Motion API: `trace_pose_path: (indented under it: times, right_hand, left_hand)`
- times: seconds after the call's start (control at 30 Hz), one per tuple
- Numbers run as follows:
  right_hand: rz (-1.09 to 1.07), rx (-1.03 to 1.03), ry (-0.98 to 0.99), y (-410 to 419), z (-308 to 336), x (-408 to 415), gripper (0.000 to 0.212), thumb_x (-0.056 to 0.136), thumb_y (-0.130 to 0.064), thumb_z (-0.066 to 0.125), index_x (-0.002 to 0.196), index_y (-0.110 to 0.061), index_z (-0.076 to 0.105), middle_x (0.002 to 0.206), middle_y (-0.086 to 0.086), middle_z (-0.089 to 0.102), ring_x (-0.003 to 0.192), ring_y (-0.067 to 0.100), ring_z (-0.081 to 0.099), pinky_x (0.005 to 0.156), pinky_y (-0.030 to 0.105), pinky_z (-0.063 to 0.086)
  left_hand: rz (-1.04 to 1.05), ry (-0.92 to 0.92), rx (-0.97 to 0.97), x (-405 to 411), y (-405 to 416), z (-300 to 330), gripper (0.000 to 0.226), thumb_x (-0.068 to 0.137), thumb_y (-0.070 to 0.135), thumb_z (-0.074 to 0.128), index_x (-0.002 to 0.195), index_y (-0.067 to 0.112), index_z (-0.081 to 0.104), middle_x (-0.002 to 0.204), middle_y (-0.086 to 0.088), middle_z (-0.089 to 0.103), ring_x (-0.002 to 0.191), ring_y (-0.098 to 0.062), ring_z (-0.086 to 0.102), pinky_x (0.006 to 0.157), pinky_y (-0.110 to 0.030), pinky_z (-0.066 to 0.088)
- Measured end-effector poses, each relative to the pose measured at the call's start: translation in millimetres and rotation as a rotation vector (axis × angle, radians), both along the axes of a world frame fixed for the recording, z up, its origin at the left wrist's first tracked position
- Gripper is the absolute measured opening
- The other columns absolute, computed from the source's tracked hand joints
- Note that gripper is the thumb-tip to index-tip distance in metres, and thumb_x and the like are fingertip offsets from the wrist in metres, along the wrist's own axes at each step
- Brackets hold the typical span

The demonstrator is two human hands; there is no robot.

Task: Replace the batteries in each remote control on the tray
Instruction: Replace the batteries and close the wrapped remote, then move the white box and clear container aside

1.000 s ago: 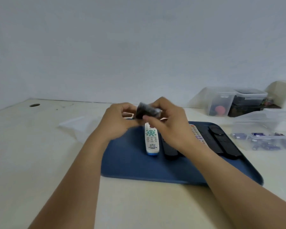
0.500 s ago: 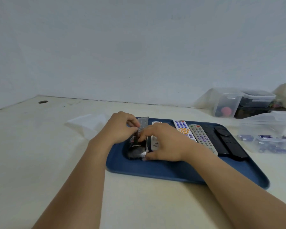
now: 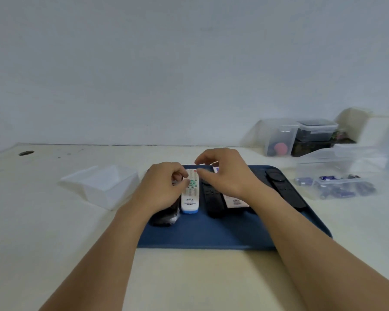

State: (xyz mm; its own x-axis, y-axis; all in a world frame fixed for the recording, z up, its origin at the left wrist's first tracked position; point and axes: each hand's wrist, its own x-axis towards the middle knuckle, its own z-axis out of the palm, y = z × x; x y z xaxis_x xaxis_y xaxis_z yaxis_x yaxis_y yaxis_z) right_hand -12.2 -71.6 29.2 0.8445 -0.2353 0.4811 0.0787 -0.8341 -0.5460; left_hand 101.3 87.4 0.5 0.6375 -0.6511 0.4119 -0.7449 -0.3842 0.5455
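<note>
Both hands hover over the remotes lined up on the tray point(image 3: 211, 239), probably choosing the next. The left hand point(image 3: 164, 189), fingers curled, pinches the white remote point(image 3: 190, 196); the right hand point(image 3: 222, 173), loosely spread, holds nothing. At 3 o'clock, a clear tub point(image 3: 344, 187) holds batteries point(image 3: 337, 191); at 9 o'clock, a white bin point(image 3: 101, 185).

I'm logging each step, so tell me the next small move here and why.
Probably lift the white remote off the blue tray: both the left hand and the right hand are at its top end, and it lies face up, battery side hidden.
</note>
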Motion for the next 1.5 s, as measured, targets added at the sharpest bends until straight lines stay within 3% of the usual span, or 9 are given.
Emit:
trace_pose_path:
  times: [0.17, 0.37, 0.57, 0.67, 0.8, 0.97, 1.17, 1.33, 1.5]
  right_hand:
    - [-0.145, 0.035, -0.057, -15.3, 3.4, -11.4, 0.018, 0.087, -0.022, 0.066, 0.104, -0.02, 0.072, 0.096, -0.008, 0.072, 0.09, 0.006, 0.066, 0.084, 0.033, 0.057]
    - [-0.428, -0.192, -0.146, -46.9, 43.5, -65.2, 0.049, 0.08, -0.004, 0.056, 0.125, -0.022, 0.062, 0.132, -0.004, 0.059, 0.126, 0.017, 0.048, 0.096, 0.038, 0.046]
    - [-0.78, -0.332, 0.459, -130.1, 67.7, -143.2, 0.048, 0.087, -0.062, 0.052, 0.12, -0.029, 0.062, 0.129, -0.003, 0.059, 0.123, 0.031, 0.05, 0.108, 0.055, 0.03]
    - [-0.686, -0.169, 0.547, -144.7, 56.9, -161.8, 0.067, 0.082, -0.08, 0.043, 0.112, -0.026, 0.068, 0.121, -0.003, 0.067, 0.112, 0.025, 0.059, 0.102, 0.045, 0.043]
    - [-0.574, -0.144, 0.487, -146.8, 28.8, -171.9, 0.054, 0.087, -0.067, 0.056, 0.125, -0.03, 0.066, 0.131, -0.001, 0.064, 0.116, 0.022, 0.059, 0.097, 0.037, 0.047]
    - [-0.428, -0.099, 0.527, -165.5, 32.4, -184.9, 0.057, 0.073, -0.029, 0.084, 0.127, -0.034, 0.065, 0.12, -0.007, 0.059, 0.11, 0.011, 0.054, 0.091, 0.032, 0.049]
    - [-0.518, -0.368, 0.642, -200.6, -3.3, -193.2, 0.089, 0.078, -0.067, 0.066, 0.152, -0.05, 0.018, 0.165, -0.014, 0.015, 0.152, 0.026, 0.014, 0.119, 0.061, 0.005]
    - [-0.545, -0.423, 0.574, -205.2, -19.1, -191.6, 0.081, 0.082, -0.082, 0.041, 0.151, -0.055, 0.01, 0.165, -0.014, 0.009, 0.153, 0.029, 0.011, 0.121, 0.054, 0.01]
    - [-0.506, -0.343, 0.641, -195.3, -9.4, -187.2, 0.079, 0.087, -0.067, 0.054, 0.153, -0.05, 0.013, 0.165, -0.013, 0.011, 0.152, 0.03, 0.011, 0.121, 0.055, 0.012]
  left_hand:
    - [-0.1, 0.094, -0.191, -26.0, -12.7, 5.6, 0.008, 0.089, 0.02, 0.073, 0.094, 0.027, 0.075, 0.085, 0.013, 0.073, 0.084, 0.002, 0.067, 0.082, -0.021, 0.053]
    - [-0.192, 0.095, -0.132, -42.8, -30.0, 13.4, 0.021, 0.088, 0.02, 0.075, 0.105, 0.032, 0.07, 0.091, 0.013, 0.071, 0.087, 0.003, 0.066, 0.077, -0.018, 0.049]
    - [-0.306, 0.187, -0.045, -82.9, -80.2, 38.5, 0.043, 0.093, 0.033, 0.07, 0.132, 0.033, 0.054, 0.12, 0.011, 0.06, 0.1, -0.001, 0.063, 0.069, -0.007, 0.045]
    - [-0.352, 0.215, 0.027, -106.1, -117.4, 38.7, 0.063, 0.093, 0.036, 0.07, 0.148, 0.034, 0.04, 0.14, 0.007, 0.049, 0.121, -0.012, 0.056, 0.095, -0.026, 0.048]
    - [-0.446, 0.182, 0.096, -139.6, -161.4, 26.1, 0.084, 0.087, 0.036, 0.076, 0.156, 0.028, 0.03, 0.156, 0.003, 0.037, 0.142, -0.017, 0.039, 0.115, -0.032, 0.034]
    - [-0.513, -0.04, 0.239, -162.5, -189.2, 12.4, 0.079, 0.089, 0.032, 0.07, 0.157, 0.024, 0.03, 0.154, 0.0, 0.037, 0.14, -0.024, 0.039, 0.111, -0.037, 0.037]
    - [-0.391, -0.327, 0.277, -171.5, -201.7, 13.9, 0.053, 0.098, 0.038, 0.059, 0.144, 0.016, 0.042, 0.153, -0.002, 0.04, 0.14, -0.022, 0.038, 0.103, -0.037, 0.04]
    - [-0.414, -0.384, 0.342, -177.3, -207.5, 12.4, 0.056, 0.104, 0.036, 0.049, 0.155, 0.026, 0.03, 0.156, -0.004, 0.037, 0.145, -0.023, 0.032, 0.105, -0.041, 0.04]
    - [-0.453, -0.193, 0.298, -172.1, -200.8, 17.1, 0.061, 0.1, 0.037, 0.057, 0.155, 0.025, 0.033, 0.159, 0.0, 0.035, 0.145, -0.02, 0.033, 0.11, -0.038, 0.036]
